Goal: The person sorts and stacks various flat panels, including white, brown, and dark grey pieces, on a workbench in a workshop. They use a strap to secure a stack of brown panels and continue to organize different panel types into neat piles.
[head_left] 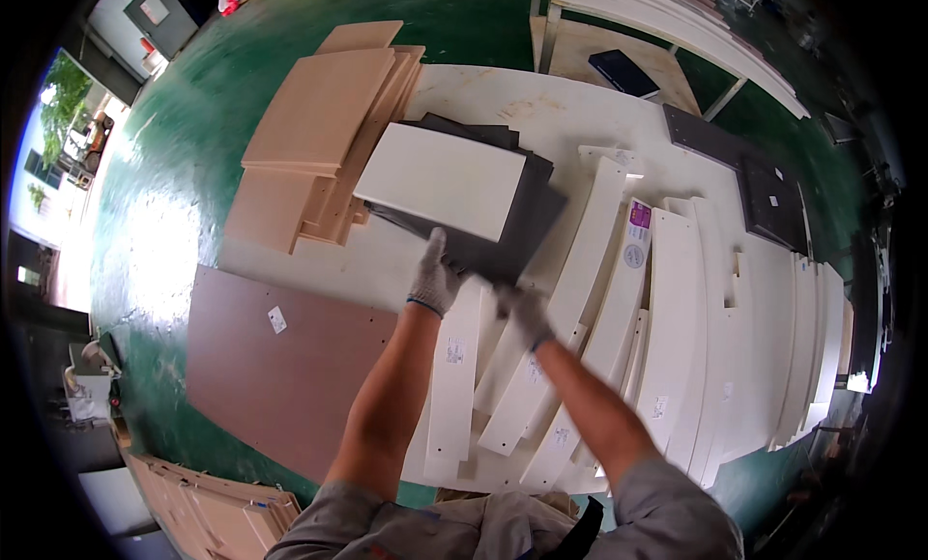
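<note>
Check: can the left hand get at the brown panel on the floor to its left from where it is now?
Probably yes. The left hand is busy gripping the edge of the dark panel under the white board, but the brown panel lies flat and uncovered just beside that forearm, with nothing between them.

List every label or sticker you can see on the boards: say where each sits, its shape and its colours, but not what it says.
White square sticker: on the brown board, left.
Purple and white rectangular label: top of a long white slat.
Round grey sticker: just below it.
Small white tags: on the white slats near the gloved hands.
</note>
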### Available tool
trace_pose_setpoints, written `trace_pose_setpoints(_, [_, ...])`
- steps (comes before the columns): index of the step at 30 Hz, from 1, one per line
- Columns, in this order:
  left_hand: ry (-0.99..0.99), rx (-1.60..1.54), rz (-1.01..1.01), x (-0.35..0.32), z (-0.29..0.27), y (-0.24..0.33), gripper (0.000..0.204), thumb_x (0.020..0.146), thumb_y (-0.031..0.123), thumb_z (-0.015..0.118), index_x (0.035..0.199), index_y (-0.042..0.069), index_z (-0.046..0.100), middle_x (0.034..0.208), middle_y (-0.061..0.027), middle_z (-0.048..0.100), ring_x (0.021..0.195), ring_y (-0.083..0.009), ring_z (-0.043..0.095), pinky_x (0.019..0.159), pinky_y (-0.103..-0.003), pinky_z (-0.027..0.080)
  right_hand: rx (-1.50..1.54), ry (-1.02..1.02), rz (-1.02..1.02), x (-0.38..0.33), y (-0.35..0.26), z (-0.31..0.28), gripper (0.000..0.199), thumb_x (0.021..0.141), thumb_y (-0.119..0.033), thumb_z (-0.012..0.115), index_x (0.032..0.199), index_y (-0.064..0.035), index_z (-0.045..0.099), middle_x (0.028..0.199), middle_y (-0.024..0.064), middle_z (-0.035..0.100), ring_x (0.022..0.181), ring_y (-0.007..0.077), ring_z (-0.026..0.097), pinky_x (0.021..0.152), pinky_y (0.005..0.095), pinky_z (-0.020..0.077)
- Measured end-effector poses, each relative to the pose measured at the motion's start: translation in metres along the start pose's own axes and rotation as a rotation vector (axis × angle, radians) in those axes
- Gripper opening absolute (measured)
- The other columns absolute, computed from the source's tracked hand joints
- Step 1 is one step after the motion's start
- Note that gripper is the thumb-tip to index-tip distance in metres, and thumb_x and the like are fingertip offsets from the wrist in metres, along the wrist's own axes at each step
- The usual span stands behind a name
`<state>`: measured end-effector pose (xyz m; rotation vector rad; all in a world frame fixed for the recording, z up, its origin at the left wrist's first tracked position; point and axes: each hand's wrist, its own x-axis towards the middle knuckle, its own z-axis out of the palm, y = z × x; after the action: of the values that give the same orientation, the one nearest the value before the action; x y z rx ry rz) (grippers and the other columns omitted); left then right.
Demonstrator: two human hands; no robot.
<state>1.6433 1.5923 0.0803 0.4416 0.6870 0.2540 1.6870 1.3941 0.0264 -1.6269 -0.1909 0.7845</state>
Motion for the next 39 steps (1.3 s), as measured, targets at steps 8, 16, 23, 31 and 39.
trace_pose_setpoints(8, [0.064,0.094,0.182,-0.140,-0.084,-0.011,0.045,0.098,0.011,0.064,0.140,0.001,0.056,0.131,-0.0120,0.067,0.114,-0.0288,0.069,0.099,-0.045,0.058,-0.606,-0.712,0.275,-0.176,0.005,0.033,0.040,0.099,-0.040,0.065,0.089,-0.0022,0.076,0.084,0.0159,0.074,0.080,0.0241,0.073,0.076,0.0406,0.0557])
trace_pose_setpoints(16, [0.361,0.271,0.140,-0.251,-0.224,0.008,0.042,0.092,0.001,0.069,0.133,-0.002,0.062,0.119,-0.0107,0.072,0.104,-0.0253,0.072,0.095,-0.040,0.060,-0.528,-0.102,0.092,0.040,-0.036,-0.108,0.028,0.098,-0.027,0.060,0.081,-0.0072,0.070,0.065,0.0070,0.066,0.065,0.0192,0.068,0.062,0.0371,0.0531])
trace_pose_setpoints(23, [0.465,0.471,0.298,-0.256,-0.232,0.014,0.042,0.094,0.005,0.067,0.135,-0.004,0.063,0.125,-0.0093,0.070,0.112,-0.0202,0.067,0.100,-0.035,0.053,0.034,0.194,0.216,0.178,-0.104,-0.047,0.065,0.080,-0.054,0.086,0.116,-0.0030,0.071,0.101,0.0112,0.071,0.081,0.0218,0.069,0.064,0.0408,0.0538])
trace_pose_setpoints(31, [0.858,1.154,0.759,-0.237,-0.234,-0.014,0.043,0.090,0.006,0.075,0.132,0.001,0.064,0.120,-0.0118,0.067,0.111,-0.0210,0.065,0.099,-0.033,0.052,0.155,0.022,0.197,0.119,-0.084,-0.042,0.044,0.077,-0.044,0.089,0.104,-0.0122,0.074,0.085,-0.0039,0.065,0.070,0.0093,0.056,0.059,0.0291,0.0452])
trace_pose_setpoints(39, [0.183,0.735,0.183,-0.236,-0.116,-0.027,0.067,0.096,0.030,0.073,0.146,-0.007,0.050,0.135,-0.0216,0.065,0.122,-0.0259,0.064,0.105,-0.038,0.050,0.757,0.062,0.154,-0.072,-0.040,-0.005,0.051,0.082,-0.018,0.083,0.130,-0.0079,0.067,0.118,0.0049,0.071,0.101,0.0216,0.069,0.084,0.0387,0.0585])
